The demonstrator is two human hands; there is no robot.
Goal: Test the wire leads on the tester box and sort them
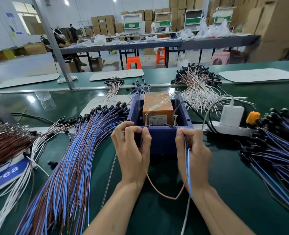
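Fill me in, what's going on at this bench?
A person is testing one lead at the tester box. The left hand pinches the brown wire by the left screw. The right hand pinches the blue wire by the right screw. Whether the tips touch is unclear. A left bundle and a right bundle of leads lie alongside.
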